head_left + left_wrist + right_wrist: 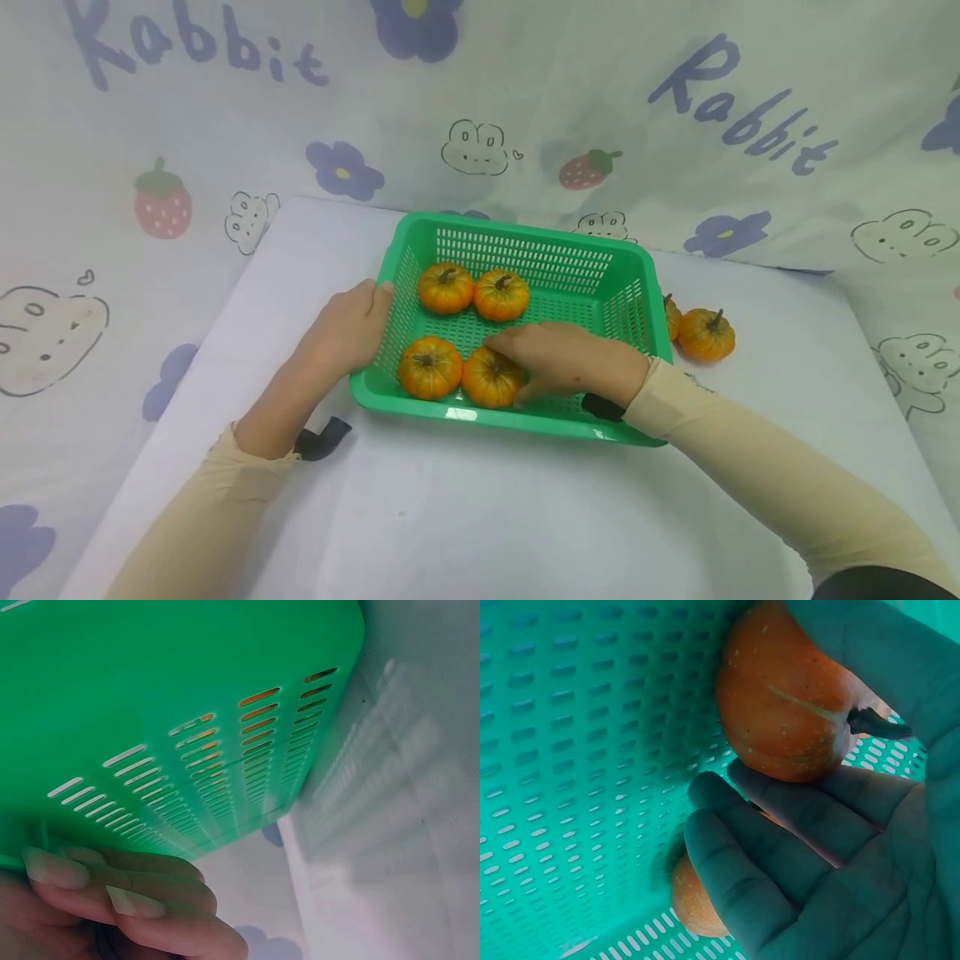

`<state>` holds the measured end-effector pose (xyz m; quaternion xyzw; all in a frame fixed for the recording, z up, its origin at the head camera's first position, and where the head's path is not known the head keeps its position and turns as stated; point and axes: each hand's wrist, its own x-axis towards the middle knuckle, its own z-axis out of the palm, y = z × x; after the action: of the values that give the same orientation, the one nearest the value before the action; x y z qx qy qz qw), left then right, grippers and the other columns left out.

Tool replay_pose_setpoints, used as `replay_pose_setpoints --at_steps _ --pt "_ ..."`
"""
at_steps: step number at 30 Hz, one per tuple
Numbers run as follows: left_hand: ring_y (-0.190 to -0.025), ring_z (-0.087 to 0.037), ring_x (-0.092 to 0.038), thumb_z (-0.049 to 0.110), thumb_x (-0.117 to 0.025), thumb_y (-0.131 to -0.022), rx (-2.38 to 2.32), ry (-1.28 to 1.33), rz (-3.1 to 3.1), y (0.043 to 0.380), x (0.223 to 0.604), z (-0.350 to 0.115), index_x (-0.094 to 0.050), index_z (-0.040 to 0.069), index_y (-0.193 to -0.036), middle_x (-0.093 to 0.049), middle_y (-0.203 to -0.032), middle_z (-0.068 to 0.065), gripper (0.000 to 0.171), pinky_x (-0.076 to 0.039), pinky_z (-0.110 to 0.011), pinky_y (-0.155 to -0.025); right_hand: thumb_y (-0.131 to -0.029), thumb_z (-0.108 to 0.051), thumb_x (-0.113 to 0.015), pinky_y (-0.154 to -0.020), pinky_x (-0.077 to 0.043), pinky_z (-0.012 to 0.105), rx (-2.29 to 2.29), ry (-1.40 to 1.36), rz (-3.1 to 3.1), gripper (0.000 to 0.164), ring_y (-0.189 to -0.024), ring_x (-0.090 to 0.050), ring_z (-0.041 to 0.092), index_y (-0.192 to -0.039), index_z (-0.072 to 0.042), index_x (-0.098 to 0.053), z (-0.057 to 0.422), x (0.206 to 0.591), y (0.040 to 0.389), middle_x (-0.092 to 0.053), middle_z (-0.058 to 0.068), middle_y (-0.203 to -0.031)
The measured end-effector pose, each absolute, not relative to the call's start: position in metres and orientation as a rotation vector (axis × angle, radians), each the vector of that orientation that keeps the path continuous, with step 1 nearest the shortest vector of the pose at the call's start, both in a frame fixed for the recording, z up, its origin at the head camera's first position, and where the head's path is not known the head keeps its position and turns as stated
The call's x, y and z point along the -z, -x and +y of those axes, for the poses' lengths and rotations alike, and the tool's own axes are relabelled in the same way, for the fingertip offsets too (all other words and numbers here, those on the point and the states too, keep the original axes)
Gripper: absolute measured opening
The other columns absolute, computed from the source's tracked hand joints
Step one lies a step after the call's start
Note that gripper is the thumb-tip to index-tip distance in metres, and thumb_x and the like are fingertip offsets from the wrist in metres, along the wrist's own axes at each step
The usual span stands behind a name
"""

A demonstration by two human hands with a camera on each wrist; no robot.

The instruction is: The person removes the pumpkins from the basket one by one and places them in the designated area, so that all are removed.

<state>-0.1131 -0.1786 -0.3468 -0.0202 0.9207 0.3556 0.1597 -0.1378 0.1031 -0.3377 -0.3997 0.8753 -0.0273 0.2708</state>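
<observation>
Four pumpkins (446, 289) in one basket (525, 422), two outer pumpkins (707, 336), one basket-obscured, left hand (342, 327) gripping basket, right hand (561, 358) gripping one pumpkin

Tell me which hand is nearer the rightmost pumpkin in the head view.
Right. The right hand is inside the basket, left of the rightmost pumpkin; the left hand is farther, holding the basket's left rim.

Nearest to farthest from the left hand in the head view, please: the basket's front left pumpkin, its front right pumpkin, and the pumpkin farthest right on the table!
1. Front left pumpkin: in the basket, just right of the left hand.
2. Front right pumpkin: in the basket, by the right hand.
3. Farthest right pumpkin: outside the basket, on the table.
</observation>
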Motion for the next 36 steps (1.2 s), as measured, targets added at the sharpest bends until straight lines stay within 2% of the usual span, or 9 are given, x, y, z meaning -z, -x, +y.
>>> replay_pose_setpoints --at_steps 23,36 --pt "-0.065 -0.026 -0.063 0.052 -0.017 -0.113 -1.029 0.040 2.643 0.1132 0.3518 -0.1794 -0.049 0.003 -0.116 -0.058 -0.088 -0.017 0.058 -0.057 -0.035 -0.054 -0.085 -0.034 -0.090 -0.107 -0.049 0.047 0.042 1.057 2.374 0.088 -0.130 -0.059 0.026 -0.156 -0.007 -0.046 0.1042 0.3424 0.1399 -0.058 0.006 -0.149" --pt "-0.065 -0.026 -0.063 0.052 -0.016 -0.113 -1.010 0.044 2.644 0.1131 0.3507 -0.1787 -0.049 0.003 -0.117 -0.059 -0.088 -0.017 0.059 -0.057 -0.034 -0.055 -0.083 -0.036 -0.090 -0.108 -0.048 0.046 0.111 1.090 2.396 0.083 -0.128 -0.060 0.027 -0.150 -0.005 -0.052 0.1089 0.3364 0.1371 -0.061 0.007 -0.146"
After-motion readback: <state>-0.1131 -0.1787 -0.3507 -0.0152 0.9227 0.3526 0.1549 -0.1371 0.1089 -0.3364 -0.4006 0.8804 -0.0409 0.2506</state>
